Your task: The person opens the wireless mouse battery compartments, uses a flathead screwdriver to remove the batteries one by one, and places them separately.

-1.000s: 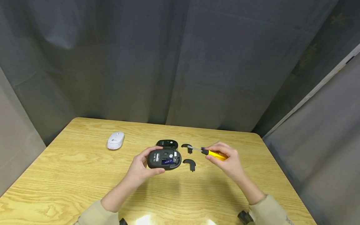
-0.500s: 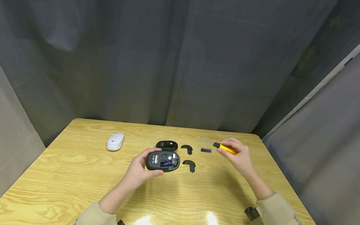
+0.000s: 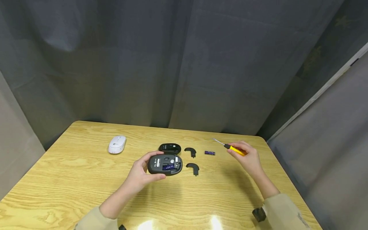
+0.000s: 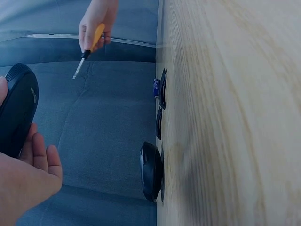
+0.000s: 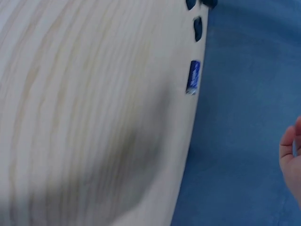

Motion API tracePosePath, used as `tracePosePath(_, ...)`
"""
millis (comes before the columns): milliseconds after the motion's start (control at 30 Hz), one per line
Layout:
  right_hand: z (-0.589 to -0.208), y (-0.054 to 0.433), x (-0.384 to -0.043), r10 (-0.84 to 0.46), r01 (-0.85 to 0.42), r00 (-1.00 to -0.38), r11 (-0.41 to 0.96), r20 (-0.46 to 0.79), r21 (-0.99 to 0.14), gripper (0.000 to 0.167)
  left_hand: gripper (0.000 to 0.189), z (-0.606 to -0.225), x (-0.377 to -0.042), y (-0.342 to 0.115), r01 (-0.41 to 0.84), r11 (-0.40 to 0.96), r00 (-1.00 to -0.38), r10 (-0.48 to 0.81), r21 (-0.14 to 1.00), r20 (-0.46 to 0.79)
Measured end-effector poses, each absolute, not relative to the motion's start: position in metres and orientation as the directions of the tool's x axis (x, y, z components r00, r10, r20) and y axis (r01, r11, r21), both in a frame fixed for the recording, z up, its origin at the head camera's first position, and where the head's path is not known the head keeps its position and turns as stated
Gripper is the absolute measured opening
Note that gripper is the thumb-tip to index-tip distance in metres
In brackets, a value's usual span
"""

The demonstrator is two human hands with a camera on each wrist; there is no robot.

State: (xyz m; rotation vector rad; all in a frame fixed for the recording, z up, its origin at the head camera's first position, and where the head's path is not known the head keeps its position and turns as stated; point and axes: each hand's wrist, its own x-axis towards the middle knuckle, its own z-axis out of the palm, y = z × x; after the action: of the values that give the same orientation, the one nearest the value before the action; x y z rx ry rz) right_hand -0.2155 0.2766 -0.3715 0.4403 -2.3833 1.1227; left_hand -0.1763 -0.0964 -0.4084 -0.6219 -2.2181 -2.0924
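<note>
In the head view my left hand (image 3: 137, 174) grips a black computer mouse (image 3: 156, 164) above the table, underside towards me. Its battery bay lies uncovered, with a dark blue battery (image 3: 168, 167) in it. My right hand (image 3: 248, 158) pinches the yellow handle of a screwdriver (image 3: 236, 150), whose metal tip points up and left, apart from the mouse. The left wrist view also shows the screwdriver (image 4: 98, 36) in the right hand (image 4: 96, 26). Only part of the right hand (image 5: 290, 155) appears in the right wrist view, and the screwdriver is out of that frame.
A second black mouse (image 3: 170, 147) lies underside up just behind the held one. To its right are two curved black covers (image 3: 192, 150) and a loose blue battery (image 3: 210, 153). A white mouse (image 3: 117, 144) rests at the left on the wooden table (image 3: 72, 172).
My right hand has moved right with the screwdriver, away from the held mouse, and the loose battery now shows fully. My left hand with the mouse has shifted slightly left.
</note>
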Motion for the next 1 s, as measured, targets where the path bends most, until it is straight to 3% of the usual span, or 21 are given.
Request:
tracePosePath(367,-0.393,0.293,-0.229,-0.061,-0.409,-0.869,0.645,0.490,-0.646,0.021,0.069,-0.410,-0.176,-0.098,0.304,0.024,-0.922,0.261,0.952,0.287)
tracePosePath(633,-0.435,0.324,-0.257,-0.048,-0.354,-0.877,0.737,0.477,-0.576,0.022,0.070,-0.409,-0.176,-0.099,0.298,0.047,-0.926,0.258,0.953,0.276)
tracePosePath(1000,-0.451,0.330,-0.266,-0.005,-0.284,-0.861,0.834,0.509,-0.472,0.019,0.072,-0.409,-0.175,-0.100,0.295,0.046,-0.924,0.267,0.954,0.273)
